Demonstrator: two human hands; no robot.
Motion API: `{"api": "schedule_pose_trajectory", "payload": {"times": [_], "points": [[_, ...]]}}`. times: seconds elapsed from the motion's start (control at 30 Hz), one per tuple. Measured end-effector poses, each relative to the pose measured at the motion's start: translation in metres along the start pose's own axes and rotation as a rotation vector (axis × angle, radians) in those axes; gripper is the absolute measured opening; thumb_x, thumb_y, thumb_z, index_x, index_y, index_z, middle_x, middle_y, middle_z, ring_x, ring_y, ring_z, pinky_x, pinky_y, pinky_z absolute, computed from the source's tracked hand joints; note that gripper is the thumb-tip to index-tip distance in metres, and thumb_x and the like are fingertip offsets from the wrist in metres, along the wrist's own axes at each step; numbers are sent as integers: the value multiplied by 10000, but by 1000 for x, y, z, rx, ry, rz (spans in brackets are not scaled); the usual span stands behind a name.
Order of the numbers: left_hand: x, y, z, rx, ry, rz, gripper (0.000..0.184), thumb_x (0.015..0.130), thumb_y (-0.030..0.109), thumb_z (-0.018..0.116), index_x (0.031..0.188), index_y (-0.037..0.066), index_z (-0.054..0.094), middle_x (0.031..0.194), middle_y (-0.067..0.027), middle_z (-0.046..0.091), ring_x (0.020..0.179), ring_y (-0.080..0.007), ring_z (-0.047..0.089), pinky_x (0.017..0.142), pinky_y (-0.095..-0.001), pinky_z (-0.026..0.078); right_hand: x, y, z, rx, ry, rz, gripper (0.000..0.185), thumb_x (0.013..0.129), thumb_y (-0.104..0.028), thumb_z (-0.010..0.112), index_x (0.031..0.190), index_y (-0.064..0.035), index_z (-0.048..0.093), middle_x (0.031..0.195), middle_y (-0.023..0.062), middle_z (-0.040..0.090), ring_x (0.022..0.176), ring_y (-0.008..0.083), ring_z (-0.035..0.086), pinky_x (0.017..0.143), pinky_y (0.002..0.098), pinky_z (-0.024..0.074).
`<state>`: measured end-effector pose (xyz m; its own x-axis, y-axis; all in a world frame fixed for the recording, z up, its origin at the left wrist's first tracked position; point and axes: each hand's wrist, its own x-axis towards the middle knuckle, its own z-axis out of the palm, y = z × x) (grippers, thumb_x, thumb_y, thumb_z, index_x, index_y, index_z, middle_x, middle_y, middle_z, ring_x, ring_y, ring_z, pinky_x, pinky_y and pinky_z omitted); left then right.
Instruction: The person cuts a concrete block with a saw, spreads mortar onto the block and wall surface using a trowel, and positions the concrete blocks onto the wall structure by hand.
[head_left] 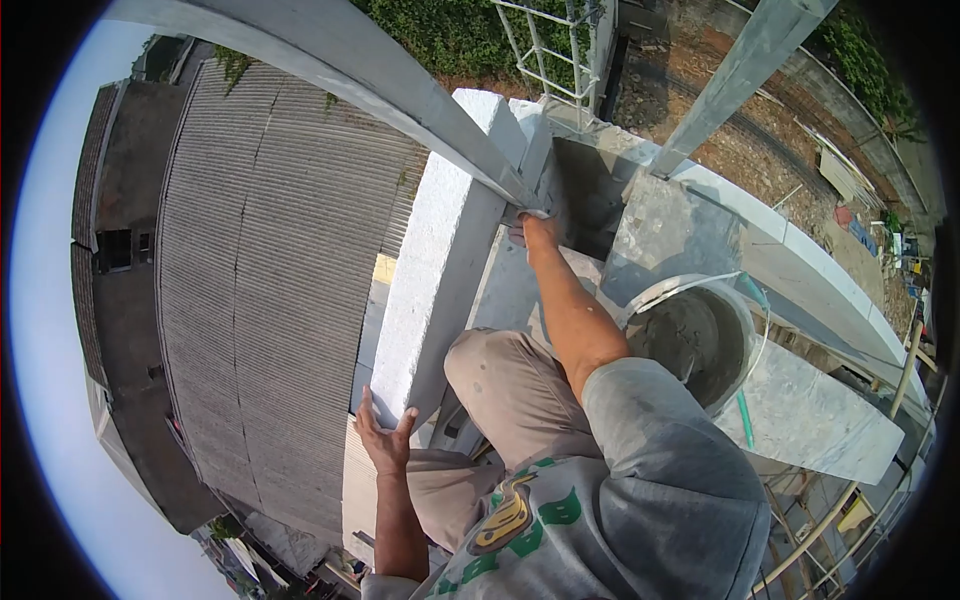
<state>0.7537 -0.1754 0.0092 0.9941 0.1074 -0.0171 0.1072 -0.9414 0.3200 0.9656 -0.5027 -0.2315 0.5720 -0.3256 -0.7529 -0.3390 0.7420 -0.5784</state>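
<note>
A long white lightweight concrete block (440, 230) lies along the wall edge in front of my body. My left hand (385, 440) cups its near end, with the thumb and fingers spread around the corner. Stretched forward, my right hand (535, 228) is beside the block's far part, at the foot of a slanting grey metal post (440, 110). Its fingers are partly hidden there, so its grip is unclear. Right of my arm stands a white bucket (748, 335) holding grey mortar, with a wire handle and a turquoise grip.
A corrugated roof (290, 250) spreads out below on the left. Another metal post (740, 85) rises at upper right. Grey boards (820, 405) lie around the bucket, and a dark recess (590, 195) opens beyond my right hand. Bamboo poles (815, 535) stand at lower right.
</note>
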Motion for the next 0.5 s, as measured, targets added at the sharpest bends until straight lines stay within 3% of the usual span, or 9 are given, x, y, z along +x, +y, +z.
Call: {"api": "schedule_pose_trajectory", "payload": {"times": [0.17,0.27,0.5], "points": [[0,0,2,25,-12,-10,1007,613,421,877,1418,25,421,1233,-166,554,1130,-349,495,999,-448,361,-8,-11,21,250,64,153,162,837,-78,603,988,-25,621,879,145,677,775,276,692,753,402,585],[0,3,0,43,-30,-38,1021,614,432,874,1429,30,408,1265,-167,543,1136,-342,492,1007,-450,356,-2,-4,27,379,86,188,147,839,-81,598,977,-39,628,868,135,670,776,247,671,734,367,558],[0,6,-2,83,-53,-65,1024,619,453,866,1440,52,404,1308,-174,528,1197,-352,490,1055,-485,314,-17,-4,42,375,257,104,80,816,-93,640,871,-36,647,728,95,650,526,184,591,474,300,449]]}}
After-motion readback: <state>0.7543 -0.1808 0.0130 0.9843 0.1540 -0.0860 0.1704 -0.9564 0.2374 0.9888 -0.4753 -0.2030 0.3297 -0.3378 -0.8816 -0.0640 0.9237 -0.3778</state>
